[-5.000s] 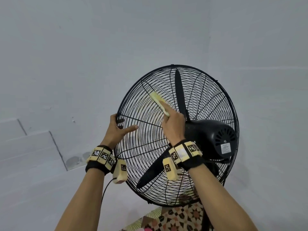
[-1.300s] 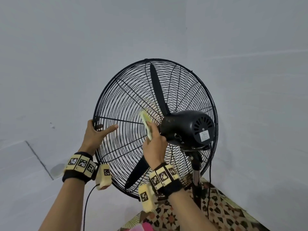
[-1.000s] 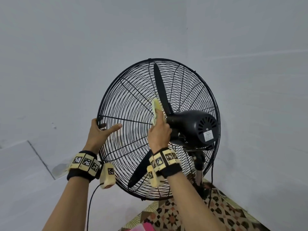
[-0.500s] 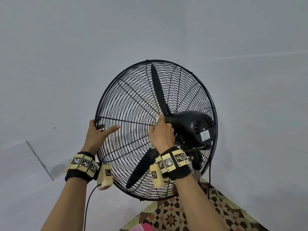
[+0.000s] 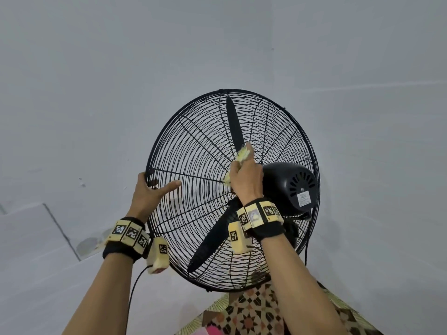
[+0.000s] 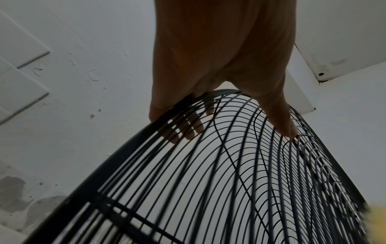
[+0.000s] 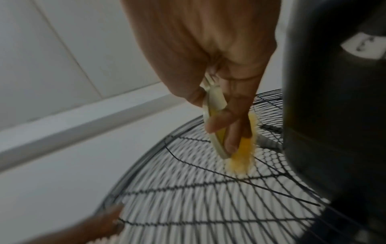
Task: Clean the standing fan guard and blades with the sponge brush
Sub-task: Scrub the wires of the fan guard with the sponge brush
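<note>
Head view: the left hand (image 5: 147,192) grips the fan guard (image 5: 193,180) at its nine o'clock rim; the right hand (image 5: 245,176) clasps the sponge brush (image 5: 244,153) near the hub.

Left wrist view: fingers (image 6: 188,130) hook through stiff wires.

Right wrist view: the soft sponge likely yields, so holding its rigid handle suits.

1. Pale grey-white painted walls (image 5: 96,93) meeting at a corner.
2. Recessed panel lines (image 5: 60,230) at lower left.
3. Chipped, stained paint (image 6: 18,198) low down.
4. Patterned floor covering (image 5: 254,313) below.
</note>
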The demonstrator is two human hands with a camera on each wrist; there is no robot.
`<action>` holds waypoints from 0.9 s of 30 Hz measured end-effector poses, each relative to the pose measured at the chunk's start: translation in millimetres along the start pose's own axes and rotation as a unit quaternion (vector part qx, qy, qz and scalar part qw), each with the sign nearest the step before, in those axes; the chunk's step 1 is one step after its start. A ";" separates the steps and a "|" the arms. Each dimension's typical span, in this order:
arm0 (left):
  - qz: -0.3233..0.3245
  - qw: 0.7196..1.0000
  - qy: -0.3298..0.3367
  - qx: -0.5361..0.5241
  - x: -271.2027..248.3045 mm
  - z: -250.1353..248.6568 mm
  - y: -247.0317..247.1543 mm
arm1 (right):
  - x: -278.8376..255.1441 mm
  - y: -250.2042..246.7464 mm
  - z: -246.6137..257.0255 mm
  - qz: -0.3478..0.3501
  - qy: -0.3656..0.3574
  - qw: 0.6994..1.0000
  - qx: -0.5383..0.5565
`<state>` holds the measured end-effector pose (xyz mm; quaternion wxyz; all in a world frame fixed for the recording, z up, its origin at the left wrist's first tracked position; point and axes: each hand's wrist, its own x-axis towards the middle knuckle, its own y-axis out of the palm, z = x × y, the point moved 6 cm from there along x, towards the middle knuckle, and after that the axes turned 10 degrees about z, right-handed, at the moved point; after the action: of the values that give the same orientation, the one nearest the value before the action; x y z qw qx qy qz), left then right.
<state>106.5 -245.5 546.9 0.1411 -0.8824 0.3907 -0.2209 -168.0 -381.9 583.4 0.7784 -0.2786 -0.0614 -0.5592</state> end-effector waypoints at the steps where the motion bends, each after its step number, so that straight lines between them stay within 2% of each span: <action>1: -0.001 1.000 0.001 -0.002 -0.1 -0.6 1.0 | -1.7 1.6 -2.4 0.006 0.015 1.000 -0.003; 6: -0.001 1.000 -0.002 -0.007 -1.8 0.5 -2.9 | -14.1 16.6 -21.7 0.099 0.052 0.992 -0.054; 10: -0.004 1.000 0.001 -0.003 -4.2 -2.1 -0.9 | -14.4 3.2 -10.9 0.007 0.006 1.000 0.007; 11: -0.006 1.000 0.003 -0.001 -4.5 -3.3 0.2 | -15.4 3.7 -11.3 0.009 0.010 1.000 0.009; 14: -0.010 1.000 0.004 -0.001 -5.7 -5.8 1.3 | -20.2 10.2 -20.1 0.074 0.057 0.996 0.001; 17: -0.011 1.000 0.006 0.003 -7.1 -2.8 -2.8 | -24.8 13.4 -22.1 0.124 0.070 0.990 -0.005; 20: -0.006 1.000 0.011 0.009 -10.0 -3.1 -2.1 | -33.2 15.8 -17.8 0.112 0.067 0.991 0.008; 27: -0.004 1.000 0.015 0.004 -11.3 -3.0 -2.4 | -51.4 22.6 -7.2 0.039 0.032 0.999 -0.019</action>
<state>99.8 -235.6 547.4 0.1378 -0.8800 0.3883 -0.2362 -168.0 -337.6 548.2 0.7959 -0.2773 -0.0147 -0.5380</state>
